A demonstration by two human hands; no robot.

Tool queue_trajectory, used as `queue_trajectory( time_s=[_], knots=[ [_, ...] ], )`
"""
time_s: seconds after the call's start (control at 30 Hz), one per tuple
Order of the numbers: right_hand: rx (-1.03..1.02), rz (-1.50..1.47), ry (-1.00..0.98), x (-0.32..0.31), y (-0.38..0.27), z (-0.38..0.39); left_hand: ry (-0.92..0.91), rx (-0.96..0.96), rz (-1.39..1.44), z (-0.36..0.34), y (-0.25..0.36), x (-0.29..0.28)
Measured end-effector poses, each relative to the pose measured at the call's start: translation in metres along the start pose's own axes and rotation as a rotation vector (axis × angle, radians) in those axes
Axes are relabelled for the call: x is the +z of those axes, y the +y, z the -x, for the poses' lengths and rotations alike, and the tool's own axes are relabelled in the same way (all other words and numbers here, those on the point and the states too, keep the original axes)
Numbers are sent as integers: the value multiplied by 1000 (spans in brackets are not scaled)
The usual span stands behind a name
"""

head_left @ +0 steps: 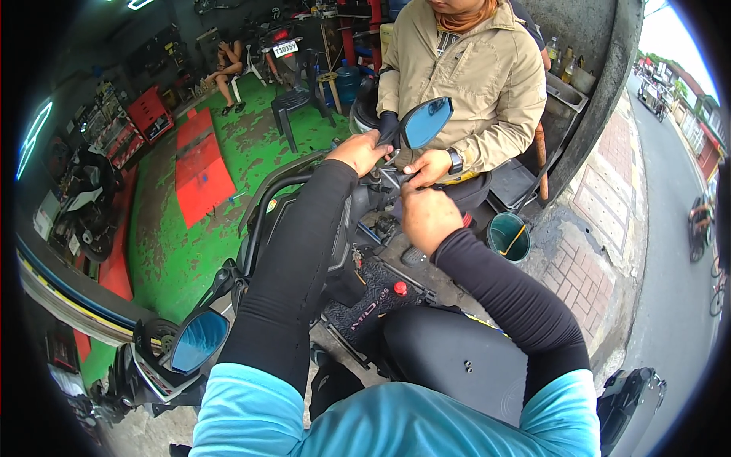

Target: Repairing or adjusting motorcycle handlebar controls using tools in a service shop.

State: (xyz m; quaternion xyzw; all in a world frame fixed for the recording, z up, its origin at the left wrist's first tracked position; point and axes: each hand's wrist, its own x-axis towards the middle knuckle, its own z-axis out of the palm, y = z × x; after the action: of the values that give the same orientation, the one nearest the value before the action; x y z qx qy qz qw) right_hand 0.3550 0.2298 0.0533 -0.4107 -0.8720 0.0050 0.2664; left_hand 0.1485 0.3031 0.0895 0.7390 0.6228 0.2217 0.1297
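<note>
My left hand is closed at the front of a scooter, beside the stem of a blue-tinted mirror; what its fingers hold is hidden. Lower and to the right, my right hand is curled into a grip near the handlebar, its contents covered by the fingers. Between them reaches the bare hand of a person in a beige jacket, with a dark watch on the wrist. That person's other hand, in a dark glove, is near my left fingers. Small metal nuts lie on the black seat.
A red cap rests on the dark footboard mat. The green bucket stands on the pavement to the right. Another mirror juts up at lower left. A plastic chair and red ramp occupy the green floor; traffic passes at right.
</note>
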Motion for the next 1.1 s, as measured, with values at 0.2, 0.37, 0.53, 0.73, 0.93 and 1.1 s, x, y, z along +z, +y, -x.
queue_trajectory(
  time_s=[0.2, 0.37, 0.53, 0.73, 0.93, 1.1],
  knots=[
    [261, -1082, -349, 1, 32, -6, 32, -36, 1, 1, 8, -7],
    [583, -1793, -572, 3, 26, -4, 100, -31, 23, 4, 1, -7],
    [671, -1918, -479, 15, 4, 2, 123, -41, 9, 7, 3, -9],
    [806, -1992, -148, 20, -46, 7, 130, -55, -7, 7, 7, -9],
    [852, -2058, 89, 37, -79, 4, 140, -58, -14, 6, 5, -7],
    [930, -2049, 264, 37, -100, -2, 142, -29, -15, 2, 11, -4]
  ],
)
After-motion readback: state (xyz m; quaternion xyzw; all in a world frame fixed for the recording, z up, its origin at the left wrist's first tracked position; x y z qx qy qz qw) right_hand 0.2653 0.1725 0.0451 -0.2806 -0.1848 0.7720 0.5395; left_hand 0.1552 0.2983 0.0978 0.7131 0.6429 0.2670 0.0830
